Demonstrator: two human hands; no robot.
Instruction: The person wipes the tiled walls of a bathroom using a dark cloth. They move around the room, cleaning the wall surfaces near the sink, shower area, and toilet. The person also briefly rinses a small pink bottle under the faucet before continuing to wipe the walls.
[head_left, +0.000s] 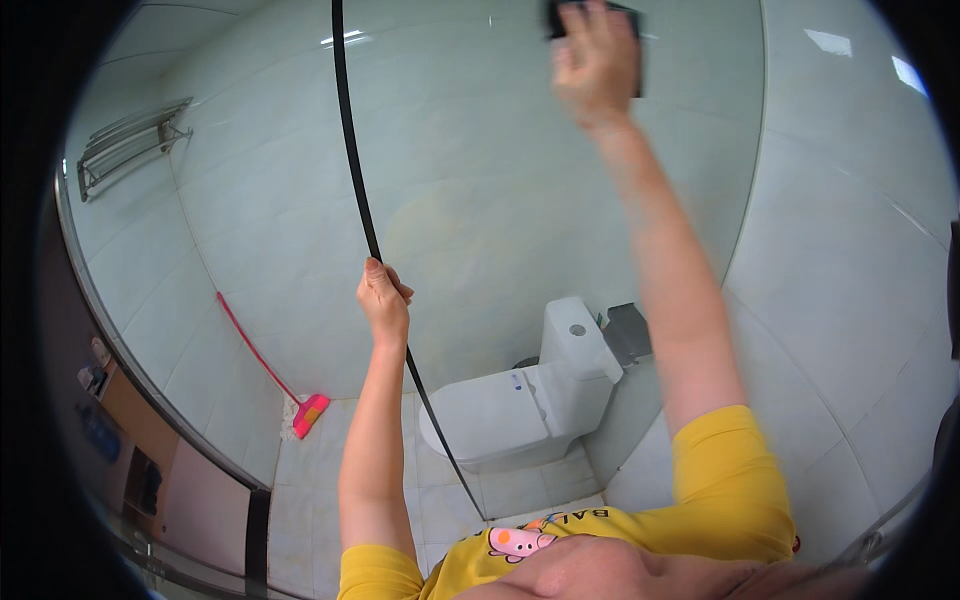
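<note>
My left hand (385, 300) is closed around the black edge strip (351, 142) of an upright glass panel (487, 187), about midway along the strip. High on the same panel, my right hand (596, 75) presses a dark cloth (556, 21) against the glass with the arm stretched up. Motion blurs this hand, and the fingers cover much of the cloth. The strip runs from the top of the view down to the tiled floor (450, 510).
Through the glass stands a white toilet (480, 416) with its lid down, beside a grey box (628, 334). A pink-red broom (311, 415) leans in the far left corner. Above it a metal towel rack (135, 146) is fixed to the wall. Tiled wall (840, 225) rises at the right.
</note>
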